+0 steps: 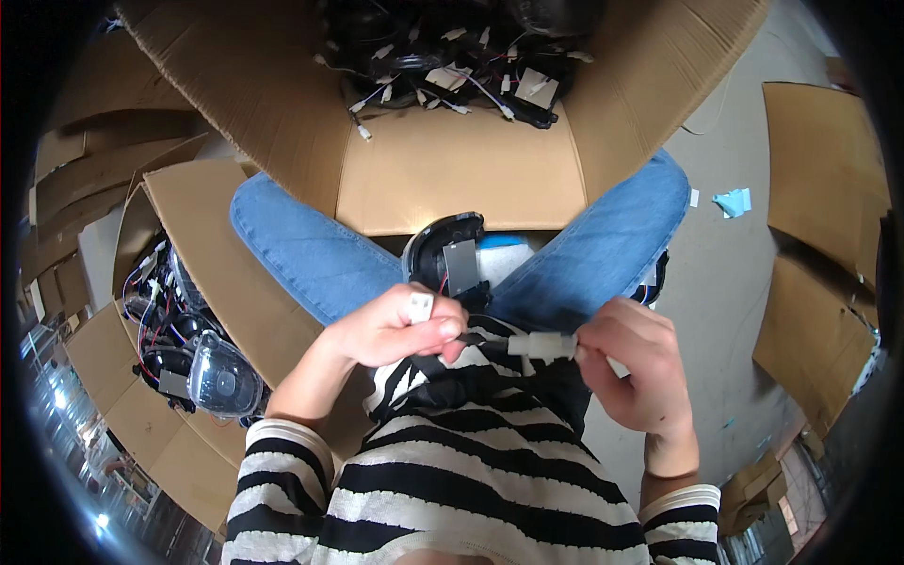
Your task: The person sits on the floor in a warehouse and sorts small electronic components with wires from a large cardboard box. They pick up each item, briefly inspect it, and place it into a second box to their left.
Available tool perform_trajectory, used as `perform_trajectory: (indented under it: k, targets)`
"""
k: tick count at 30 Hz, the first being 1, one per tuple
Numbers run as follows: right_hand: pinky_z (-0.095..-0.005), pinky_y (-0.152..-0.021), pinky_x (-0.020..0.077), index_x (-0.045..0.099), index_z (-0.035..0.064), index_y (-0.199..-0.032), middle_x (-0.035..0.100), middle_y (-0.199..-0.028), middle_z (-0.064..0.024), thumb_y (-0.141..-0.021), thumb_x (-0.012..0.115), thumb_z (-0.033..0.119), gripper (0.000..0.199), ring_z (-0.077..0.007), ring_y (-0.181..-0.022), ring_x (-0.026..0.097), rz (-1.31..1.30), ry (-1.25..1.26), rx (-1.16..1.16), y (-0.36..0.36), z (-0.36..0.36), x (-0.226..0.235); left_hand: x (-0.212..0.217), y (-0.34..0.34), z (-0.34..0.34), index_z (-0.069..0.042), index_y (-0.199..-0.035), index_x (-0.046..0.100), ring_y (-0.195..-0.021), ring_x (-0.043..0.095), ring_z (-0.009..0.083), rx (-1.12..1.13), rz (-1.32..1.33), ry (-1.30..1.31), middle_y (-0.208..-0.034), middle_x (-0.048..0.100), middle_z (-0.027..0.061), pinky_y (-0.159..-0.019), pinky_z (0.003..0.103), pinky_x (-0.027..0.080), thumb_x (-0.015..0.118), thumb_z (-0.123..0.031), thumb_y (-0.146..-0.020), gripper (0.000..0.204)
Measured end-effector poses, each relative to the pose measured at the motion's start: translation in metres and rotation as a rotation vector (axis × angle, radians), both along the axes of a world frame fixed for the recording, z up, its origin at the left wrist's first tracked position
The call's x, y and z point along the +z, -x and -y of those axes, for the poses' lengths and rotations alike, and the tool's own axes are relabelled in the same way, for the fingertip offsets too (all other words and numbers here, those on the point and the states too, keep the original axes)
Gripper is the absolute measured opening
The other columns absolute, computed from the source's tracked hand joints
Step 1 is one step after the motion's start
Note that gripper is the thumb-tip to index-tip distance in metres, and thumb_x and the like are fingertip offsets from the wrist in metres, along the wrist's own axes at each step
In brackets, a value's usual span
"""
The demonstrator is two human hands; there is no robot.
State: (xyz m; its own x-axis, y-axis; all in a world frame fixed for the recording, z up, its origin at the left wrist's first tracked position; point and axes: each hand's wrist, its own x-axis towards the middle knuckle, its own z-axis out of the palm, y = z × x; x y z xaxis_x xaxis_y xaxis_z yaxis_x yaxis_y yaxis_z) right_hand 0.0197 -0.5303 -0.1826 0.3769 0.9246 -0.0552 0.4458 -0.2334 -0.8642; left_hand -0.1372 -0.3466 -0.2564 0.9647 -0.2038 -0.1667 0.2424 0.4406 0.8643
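Observation:
My left hand (pixel 386 330) is closed, thumb against fingers, around a dark cable. A small white plug (pixel 420 307) sticks up from this fist. From its fingertips the dark cable (pixel 485 343) runs right into a white plastic connector (pixel 534 346). My right hand (pixel 640 363) pinches the right end of that connector between thumb and fingers. Just beyond both hands, between my thighs, lies a black curved housing (pixel 435 243) with a grey metal plate (pixel 461 267) on it. A red wire shows next to the plate.
A large open cardboard box (pixel 461 179) stands ahead, holding a dark heap of wired parts (pixel 452 66) with white plugs. At left another box (pixel 202 202) contains similar parts, one with a clear cover (pixel 224 377). Cardboard sheets (pixel 819 151) and a blue scrap (pixel 732 203) lie at right.

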Motion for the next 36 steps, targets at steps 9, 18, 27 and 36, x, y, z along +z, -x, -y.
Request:
perform_trajectory:
  k: [9,18,27,36]
  targets:
    - [-0.0259,-0.044,0.0312,0.052,-0.001,-0.07,0.044,-0.057,-0.0055,-0.067,0.053,-0.005,0.005,-0.0169,-0.048,0.041,-0.19,0.028,-0.091,-0.013,0.003,-0.009,0.03,-0.002,-0.012,0.002,-0.073,0.054,-0.05,0.037,0.0059,0.179,-0.225,-0.086,-0.061,0.052,0.0029,-0.047,0.021,0.032,0.043,-0.016,-0.087,0.026]
    - [-0.0234,-0.045,0.0276,0.051,-0.0004,-0.069,0.044,-0.057,-0.0035,-0.075,0.05,0.004,0.008,-0.0105,-0.049,0.039,-0.335,0.075,-0.159,-0.006,0.024,-0.025,0.175,0.128,-0.067,-0.008,-0.065,0.039,-0.042,0.025,0.011,1.176,0.202,-0.78,-0.051,0.034,-0.0007,-0.043,0.028,0.019,0.033,-0.033,-0.088,0.034]
    - [-0.0227,-0.044,0.0286,0.05,-0.0016,-0.069,0.047,-0.059,-0.0042,-0.077,0.05,0.004,0.01,-0.0096,-0.049,0.04,-0.369,0.153,-0.023,0.003,0.004,-0.033,0.194,0.295,-0.169,0.0,-0.089,0.053,-0.061,0.041,0.0058,1.8,-0.009,-0.863,-0.07,0.047,-0.0003,-0.056,0.017,0.034,0.043,-0.022,-0.089,0.024]
    - [-0.0225,-0.047,0.0308,0.051,-0.0025,-0.068,0.048,-0.059,-0.0045,-0.077,0.049,0.002,0.01,-0.0097,-0.051,0.041,-0.327,0.172,-0.043,0.005,0.01,-0.044,0.118,0.245,-0.238,0.0,-0.082,0.055,-0.048,0.033,0.0052,1.822,0.005,-0.625,-0.055,0.043,-0.0037,-0.048,0.02,0.029,0.044,-0.022,-0.088,0.025]
